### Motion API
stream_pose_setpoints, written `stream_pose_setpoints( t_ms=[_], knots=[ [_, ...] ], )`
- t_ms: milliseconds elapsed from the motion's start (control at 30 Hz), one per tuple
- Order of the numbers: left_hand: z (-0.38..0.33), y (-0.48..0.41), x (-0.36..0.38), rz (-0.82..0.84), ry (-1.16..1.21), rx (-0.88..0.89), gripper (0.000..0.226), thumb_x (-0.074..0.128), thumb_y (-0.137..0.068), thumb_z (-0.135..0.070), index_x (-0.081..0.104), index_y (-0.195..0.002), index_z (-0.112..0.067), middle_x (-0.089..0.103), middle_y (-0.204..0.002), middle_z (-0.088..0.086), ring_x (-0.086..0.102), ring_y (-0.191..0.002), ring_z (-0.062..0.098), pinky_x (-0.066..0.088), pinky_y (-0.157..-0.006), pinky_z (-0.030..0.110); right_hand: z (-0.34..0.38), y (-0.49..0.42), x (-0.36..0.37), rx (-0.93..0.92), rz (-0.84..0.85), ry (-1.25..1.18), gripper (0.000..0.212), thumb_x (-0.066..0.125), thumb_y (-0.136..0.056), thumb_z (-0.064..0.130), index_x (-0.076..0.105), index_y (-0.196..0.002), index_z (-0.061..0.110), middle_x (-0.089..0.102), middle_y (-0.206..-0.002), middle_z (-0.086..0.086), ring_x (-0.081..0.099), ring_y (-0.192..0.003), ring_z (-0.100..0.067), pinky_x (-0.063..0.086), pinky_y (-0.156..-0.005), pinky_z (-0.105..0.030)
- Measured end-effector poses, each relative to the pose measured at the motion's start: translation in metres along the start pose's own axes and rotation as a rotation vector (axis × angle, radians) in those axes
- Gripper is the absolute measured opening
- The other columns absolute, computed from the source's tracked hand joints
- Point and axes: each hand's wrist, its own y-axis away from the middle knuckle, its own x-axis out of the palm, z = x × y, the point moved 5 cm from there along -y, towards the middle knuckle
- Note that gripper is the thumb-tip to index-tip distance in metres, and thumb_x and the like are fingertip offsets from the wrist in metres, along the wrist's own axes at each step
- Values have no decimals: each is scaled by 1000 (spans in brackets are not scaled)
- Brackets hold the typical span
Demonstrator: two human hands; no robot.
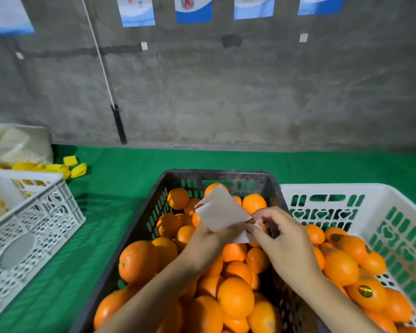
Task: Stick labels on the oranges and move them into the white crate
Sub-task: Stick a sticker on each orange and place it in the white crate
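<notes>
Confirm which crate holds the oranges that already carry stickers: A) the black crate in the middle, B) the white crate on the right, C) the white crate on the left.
B: the oranges in the right white crate show dark oval labels, while the fruit visible in the black crate looks bare.

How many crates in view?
3: a white lattice crate at left, partly cropped; the black crate in the centre; the white crate at right. No others show.
</notes>
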Motion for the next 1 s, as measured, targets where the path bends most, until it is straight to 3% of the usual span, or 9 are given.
stream_pose_setpoints(
  t_ms=[100, 200, 367, 433, 533, 633, 700, 800, 1000],
  knots=[
    [7, -1, -2, -45, 38, -28, 14, 69, -87, -41, 73, -101, -40, 74, -99, -9, 71, -97, 7, 56, -75, 17, -2, 1, 0, 13, -27, 14, 17, 75, -84, 31, 62, -88, 41, 63, -90, 20, 61, -86, -2, 45, -69, -15],
    [13, -4, -3, -68, 58, -63, 25, 67, -87, -44, 66, -109, -31, 74, -97, -10, 72, -95, 7, 56, -72, 17, -2, 2, -2, -15, -30, -25, 4, 71, -85, 34, 70, -87, 31, 68, -93, 18, 65, -91, -6, 51, -76, -24],
    [8, -11, -26, -312, 28, 18, 21, 63, -95, -41, 70, -104, -23, 76, -95, -6, 72, -85, 5, 53, -66, 13, 10, 3, 0, -192, -46, 59, 7, 73, -90, 25, 70, -88, 19, 64, -107, 12, 60, -106, -5, 45, -90, -17],
    [6, -12, -42, -476, 19, 54, 17, 64, -95, -42, 69, -100, -27, 76, -89, -14, 72, -82, 0, 53, -60, 12, 6, 1, 10, -153, 123, 96, 6, 72, -91, 20, 67, -89, 23, 62, -105, 15, 57, -105, -3, 43, -89, -17],
    [3, -12, -59, -631, -12, 114, 11, 65, -95, -40, 65, -100, -30, 72, -88, -15, 68, -78, -9, 50, -55, 9, -12, 7, 33, 1, 556, 177, 9, 65, -94, 22, 64, -92, 31, 55, -104, 18, 50, -104, 0, 42, -90, -26],
    [3, -13, -59, -629, -25, 113, 10, 64, -96, -40, 63, -101, -32, 69, -88, -18, 67, -75, -11, 49, -53, 7, -24, 23, 53, 54, 982, 351, 8, 59, -98, 34, 66, -103, 32, 57, -112, 16, 46, -113, -5, 33, -102, -31],
    [4, -13, -54, -583, -44, 103, 8, 64, -95, -41, 64, -98, -33, 71, -83, -19, 68, -76, -9, 49, -53, 8, -29, 33, 61, 110, 1211, 395, 22, 56, -100, 33, 69, -114, 22, 62, -120, 7, 53, -115, -15, 41, -103, -37],
    [0, -12, -45, -507, -116, 146, 6, 65, -95, -40, 62, -98, -35, 71, -89, -17, 69, -80, -5, 51, -56, 10, -33, 31, 63, 173, 1258, 410, 26, 52, -102, 33, 66, -118, 18, 60, -124, -2, 56, -112, -22, 47, -99, -42],
    [0, -10, -37, -456, -148, 156, 24, 61, -96, -43, 53, -118, -36, 64, -104, -20, 66, -90, 6, 52, -58, 11, -41, 32, 64, 240, 1170, 410, 23, 49, -104, 34, 62, -120, 24, 57, -113, 8, 53, -98, -10, 47, -80, -24]
  ],
)
